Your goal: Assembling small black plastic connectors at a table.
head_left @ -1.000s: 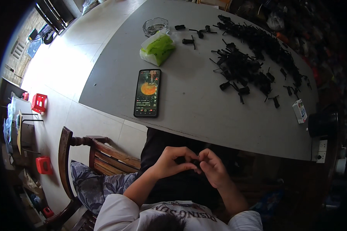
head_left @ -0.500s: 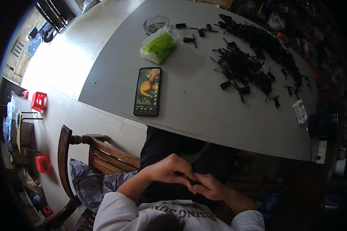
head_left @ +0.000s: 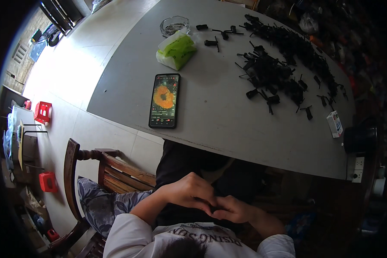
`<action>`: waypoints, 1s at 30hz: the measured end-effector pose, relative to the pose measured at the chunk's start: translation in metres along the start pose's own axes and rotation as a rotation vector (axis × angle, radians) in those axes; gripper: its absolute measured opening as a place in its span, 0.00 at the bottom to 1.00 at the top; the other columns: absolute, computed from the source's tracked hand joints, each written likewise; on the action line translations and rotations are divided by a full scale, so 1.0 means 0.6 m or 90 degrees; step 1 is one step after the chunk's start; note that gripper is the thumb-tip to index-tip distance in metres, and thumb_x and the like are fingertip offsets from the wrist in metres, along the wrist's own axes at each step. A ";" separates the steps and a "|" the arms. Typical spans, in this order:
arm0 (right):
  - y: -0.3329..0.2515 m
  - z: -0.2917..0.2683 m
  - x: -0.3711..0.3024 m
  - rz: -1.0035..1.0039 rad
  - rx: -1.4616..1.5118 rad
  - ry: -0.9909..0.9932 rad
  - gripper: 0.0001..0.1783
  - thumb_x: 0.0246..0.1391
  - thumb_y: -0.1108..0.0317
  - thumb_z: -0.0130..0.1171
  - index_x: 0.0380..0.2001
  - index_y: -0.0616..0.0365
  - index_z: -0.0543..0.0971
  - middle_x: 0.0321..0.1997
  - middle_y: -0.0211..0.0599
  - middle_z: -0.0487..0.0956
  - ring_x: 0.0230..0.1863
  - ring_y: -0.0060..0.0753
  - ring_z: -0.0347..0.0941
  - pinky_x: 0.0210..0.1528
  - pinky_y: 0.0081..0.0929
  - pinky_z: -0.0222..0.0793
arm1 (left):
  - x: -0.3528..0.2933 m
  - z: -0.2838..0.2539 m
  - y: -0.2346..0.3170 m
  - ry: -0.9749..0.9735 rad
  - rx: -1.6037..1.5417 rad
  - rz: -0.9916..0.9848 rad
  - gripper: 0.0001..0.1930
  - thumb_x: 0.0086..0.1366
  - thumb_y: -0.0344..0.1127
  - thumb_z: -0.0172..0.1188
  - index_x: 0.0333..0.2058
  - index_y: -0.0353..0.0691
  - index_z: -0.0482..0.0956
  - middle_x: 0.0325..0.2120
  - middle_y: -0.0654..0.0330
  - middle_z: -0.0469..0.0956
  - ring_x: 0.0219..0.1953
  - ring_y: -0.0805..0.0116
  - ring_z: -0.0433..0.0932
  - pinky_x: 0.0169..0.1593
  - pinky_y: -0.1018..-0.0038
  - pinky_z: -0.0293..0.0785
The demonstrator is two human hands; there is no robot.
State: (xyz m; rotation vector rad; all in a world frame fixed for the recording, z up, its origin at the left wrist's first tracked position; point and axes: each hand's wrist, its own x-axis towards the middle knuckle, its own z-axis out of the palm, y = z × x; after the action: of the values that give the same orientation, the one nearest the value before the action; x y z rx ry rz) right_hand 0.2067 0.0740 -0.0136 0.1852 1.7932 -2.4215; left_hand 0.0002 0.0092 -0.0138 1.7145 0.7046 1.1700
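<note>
Over my lap, below the table's near edge, my two hands meet fingertip to fingertip. My left hand (head_left: 194, 191) is closed, its fingers bent down toward the right one. Closed as well, my right hand (head_left: 235, 210) has its thumb pressed toward the curled fingers. What they hold between them, if anything, is hidden against the dark trousers. Beyond them on the grey table (head_left: 219, 120) lies a phone (head_left: 164, 101) with its screen lit. Small black plastic parts with thin stems form a heap (head_left: 273, 73) and a long band behind it (head_left: 305, 49).
A glass ashtray (head_left: 174, 26) and a green-and-white packet (head_left: 176, 51) stand behind the phone. Several loose black parts (head_left: 211, 43) lie right of them. At the right edge are a small white box (head_left: 334, 124) and a dark container (head_left: 360, 139). A wooden chair (head_left: 127, 172) holds a patterned cushion (head_left: 94, 202).
The phone's screen shows a different picture. My hands stay together over the lap, with only a slight shift of the fingers.
</note>
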 end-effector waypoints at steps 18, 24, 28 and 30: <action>-0.071 -0.019 0.040 -0.228 -0.873 0.538 0.22 0.43 0.64 0.63 0.43 0.59 0.72 0.43 0.42 0.71 0.45 0.40 0.68 0.52 0.44 0.60 | 0.012 0.001 -0.001 0.311 0.087 -0.290 0.14 0.48 0.34 0.70 0.32 0.34 0.77 0.26 0.60 0.77 0.27 0.71 0.75 0.31 0.79 0.70; -0.004 -0.028 0.014 -0.287 -0.089 0.442 0.22 0.47 0.68 0.63 0.43 0.58 0.67 0.45 0.42 0.70 0.37 0.29 0.72 0.40 0.26 0.70 | 0.007 -0.006 -0.005 0.217 0.002 -0.119 0.10 0.49 0.28 0.67 0.32 0.34 0.80 0.29 0.55 0.79 0.32 0.63 0.78 0.33 0.76 0.72; 0.001 -0.018 0.013 -0.123 0.390 0.196 0.16 0.49 0.76 0.60 0.37 0.59 0.64 0.39 0.39 0.72 0.35 0.28 0.72 0.37 0.23 0.70 | 0.021 -0.005 0.006 0.163 0.058 -0.068 0.11 0.47 0.27 0.67 0.32 0.32 0.80 0.29 0.56 0.77 0.29 0.63 0.78 0.32 0.74 0.73; -0.004 -0.013 0.012 -0.093 0.292 0.300 0.13 0.51 0.78 0.57 0.37 0.60 0.65 0.37 0.40 0.73 0.31 0.27 0.72 0.36 0.22 0.71 | 0.024 -0.001 0.011 0.188 0.099 -0.069 0.11 0.46 0.26 0.67 0.31 0.32 0.80 0.29 0.56 0.76 0.28 0.63 0.78 0.31 0.74 0.74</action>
State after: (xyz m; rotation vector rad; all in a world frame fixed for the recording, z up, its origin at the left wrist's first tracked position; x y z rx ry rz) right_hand 0.1993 0.0817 -0.0149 0.7461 1.3868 -3.0623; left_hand 0.0048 0.0190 -0.0019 1.6223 1.0803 1.3356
